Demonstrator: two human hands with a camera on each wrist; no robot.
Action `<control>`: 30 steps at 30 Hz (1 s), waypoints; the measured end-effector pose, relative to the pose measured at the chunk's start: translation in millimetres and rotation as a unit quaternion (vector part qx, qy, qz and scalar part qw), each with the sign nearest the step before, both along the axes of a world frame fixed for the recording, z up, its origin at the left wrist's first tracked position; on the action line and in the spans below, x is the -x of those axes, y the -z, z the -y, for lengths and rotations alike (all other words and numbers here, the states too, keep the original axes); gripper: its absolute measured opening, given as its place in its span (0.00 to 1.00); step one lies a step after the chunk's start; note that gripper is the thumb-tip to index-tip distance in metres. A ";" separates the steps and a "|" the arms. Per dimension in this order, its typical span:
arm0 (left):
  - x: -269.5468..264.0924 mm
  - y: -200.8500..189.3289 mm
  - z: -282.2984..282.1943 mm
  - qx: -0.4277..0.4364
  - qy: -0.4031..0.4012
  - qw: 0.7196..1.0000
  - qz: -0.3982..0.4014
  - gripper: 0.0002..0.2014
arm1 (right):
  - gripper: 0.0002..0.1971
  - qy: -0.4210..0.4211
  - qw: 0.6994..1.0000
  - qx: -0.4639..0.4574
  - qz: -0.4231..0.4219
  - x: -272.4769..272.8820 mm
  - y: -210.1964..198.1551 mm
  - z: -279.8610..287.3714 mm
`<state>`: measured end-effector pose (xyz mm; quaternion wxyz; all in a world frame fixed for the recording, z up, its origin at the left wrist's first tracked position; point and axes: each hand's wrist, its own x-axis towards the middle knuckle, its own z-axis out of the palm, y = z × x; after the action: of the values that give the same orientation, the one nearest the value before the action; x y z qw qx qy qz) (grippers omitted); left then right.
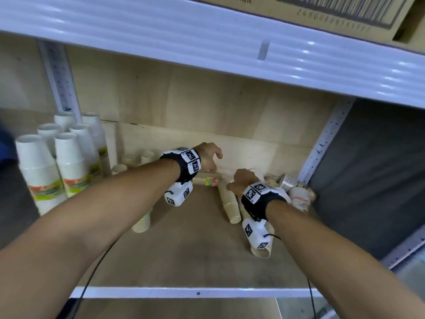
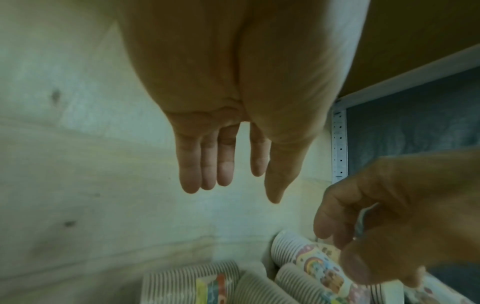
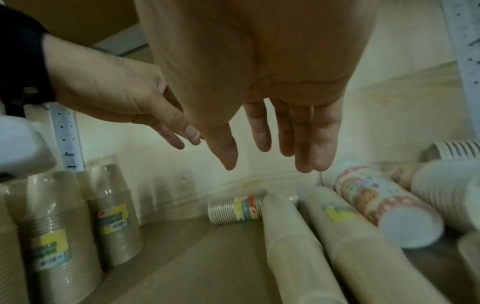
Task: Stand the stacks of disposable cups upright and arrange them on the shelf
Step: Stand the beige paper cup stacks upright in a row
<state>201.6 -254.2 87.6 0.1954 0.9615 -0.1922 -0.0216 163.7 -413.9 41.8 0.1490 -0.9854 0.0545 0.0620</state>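
Several cup stacks lie on their sides on the wooden shelf point(image 1: 195, 256). A short striped stack with a coloured label point(image 1: 207, 180) point(image 3: 236, 207) lies by the back wall. Two long tan stacks point(image 1: 230, 203) point(image 3: 291, 242) lie beside it, then a cartoon-printed stack point(image 1: 299, 199) point(image 3: 374, 201). My left hand point(image 1: 217, 161) point(image 2: 246, 185) hovers over the striped stack, fingers straight, holding nothing. My right hand point(image 1: 232, 184) point(image 3: 270, 156) hovers above the far ends of the tan stacks, also empty. Tall white stacks point(image 1: 69, 164) stand upright at the left.
More fallen stacks crowd the right back corner point(image 1: 287, 181) by the perforated post point(image 1: 322, 143). A short stack point(image 1: 142, 223) stands under my left forearm. The shelf above point(image 1: 207, 42) hangs low and carries a cardboard box point(image 1: 333, 12). Bare board lies at the front.
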 end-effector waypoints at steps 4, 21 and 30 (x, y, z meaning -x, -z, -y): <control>-23.6 29.7 13.0 0.011 0.002 1.000 -0.019 0.27 | 0.32 0.009 1.000 -0.004 -0.006 -13.1 49.2 15.6; -79.6 110.1 26.2 -0.057 -0.036 0.998 -0.016 0.30 | 0.33 0.022 0.997 -0.077 0.009 6.3 70.3 15.6; -87.3 118.0 30.4 -0.169 -0.022 0.984 0.045 0.17 | 0.40 0.022 0.995 -0.090 -0.044 5.6 80.1 14.5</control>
<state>289.0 -284.5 -30.3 0.0221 0.9847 -0.1729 -0.0060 158.0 -428.4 -38.3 0.2354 -0.9630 0.0768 0.1062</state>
